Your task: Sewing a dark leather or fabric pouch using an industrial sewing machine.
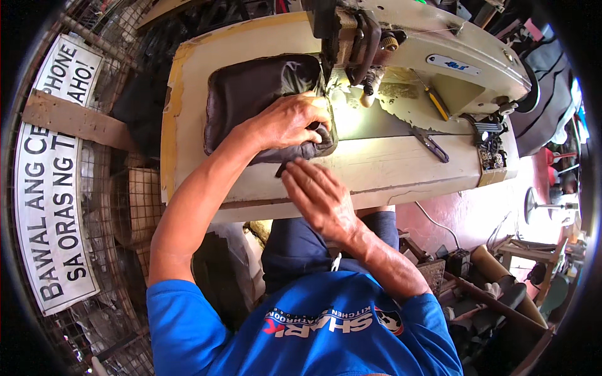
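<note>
A dark brown, shiny seat-cover-like piece [254, 94] with rounded corners and a stitched rim lies on the sewing machine's table. Its right edge reaches under the machine's head, beside the lit needle area. My left hand [291, 122] rests across it, with curled fingers closed on the rolled edge at its near right corner. Just below, my right hand [320, 197] has its fingers pressed together at the near edge. A small dark flap pokes out by those fingertips; my right thumb is hidden. The needle and presser foot cannot be made out clearly.
The cream sewing machine [439, 37] stretches over the table's right side. A yellow-and-black screwdriver [437, 103] leans by its base, and dark thread snips [431, 145] lie on the table [382, 169]. A wire-mesh wall [119, 250] with a sign stands left. Clutter and a fan [533, 203] are right.
</note>
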{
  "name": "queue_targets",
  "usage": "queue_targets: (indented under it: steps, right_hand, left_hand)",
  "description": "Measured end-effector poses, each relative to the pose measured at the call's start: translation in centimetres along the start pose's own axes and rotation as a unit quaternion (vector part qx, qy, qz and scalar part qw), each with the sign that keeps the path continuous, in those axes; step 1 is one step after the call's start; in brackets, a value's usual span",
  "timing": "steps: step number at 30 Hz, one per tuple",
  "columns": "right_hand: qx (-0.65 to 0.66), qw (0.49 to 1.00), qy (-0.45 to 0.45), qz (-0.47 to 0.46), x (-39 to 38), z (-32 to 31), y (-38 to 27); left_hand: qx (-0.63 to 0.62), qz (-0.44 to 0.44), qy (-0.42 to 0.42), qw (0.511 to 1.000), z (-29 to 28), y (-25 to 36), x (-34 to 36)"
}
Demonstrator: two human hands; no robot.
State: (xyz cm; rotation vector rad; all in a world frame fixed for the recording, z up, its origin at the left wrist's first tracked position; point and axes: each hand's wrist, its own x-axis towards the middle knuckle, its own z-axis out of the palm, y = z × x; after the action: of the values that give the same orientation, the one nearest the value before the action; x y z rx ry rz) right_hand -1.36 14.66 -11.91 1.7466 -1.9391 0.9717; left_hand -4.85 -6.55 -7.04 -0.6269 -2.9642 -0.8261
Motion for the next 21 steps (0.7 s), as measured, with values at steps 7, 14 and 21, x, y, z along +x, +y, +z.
queue_targets:
  steps: [7, 14, 21]
  right_hand:
    - [-0.125, 0.986, -0.049, 0.104, -0.1, -5.4, 5.9]
    - [-0.135, 0.985, -0.034, 0.098, 0.6, -4.5, 8.8]
    - [-0.164, 0.983, -0.075, -0.036, -0.8, -6.1, 7.4]
  left_hand:
    - [-0.024, 0.024, 0.005, 0.999, -0.3, 0.2, -0.3]
    - [-0.025, 0.065, 0.052, 0.996, -0.2, 0.2, -1.1]
    - [-0.106, 0.014, 0.037, 0.994, -0.6, -1.1, -0.8]
